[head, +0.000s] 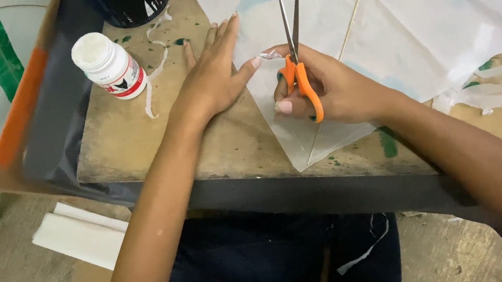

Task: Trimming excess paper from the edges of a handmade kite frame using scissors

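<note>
At the near edge of the worn wooden desk (131,146), the pointed tip of a white paper kite (380,26) hangs close to the dark rim, and both hands work just above it. The right hand (330,91) is clenched around a pair of orange-handled scissors (295,53): thumb and fingers threaded through the loops, the blades parted in a narrow V and pointing away from the person, lying over the paper near its left edge. The left hand (214,76) lies flat (fingers straight and held together, grasping nothing), its palm on the bare wood and its fingertips pressing the paper's left border, thumb reaching toward the scissor handles. A thin stick runs up the kite's middle, from the tip outward. Left of the left hand stands a small white bottle (109,66) with a red label. Farther off, at the desk's back edge, sits a dark container (132,2), and loose white paper strips (492,93) trail at the right.
</note>
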